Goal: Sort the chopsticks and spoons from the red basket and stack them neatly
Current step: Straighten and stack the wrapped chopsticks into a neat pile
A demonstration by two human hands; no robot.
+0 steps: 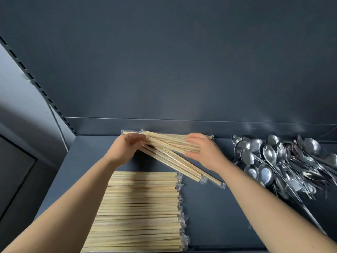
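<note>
Both arms reach far: the left hand (127, 147) curls round the left end of the fanned chopsticks (175, 159), while the right hand (202, 152) presses them with near-straight fingers.
</note>
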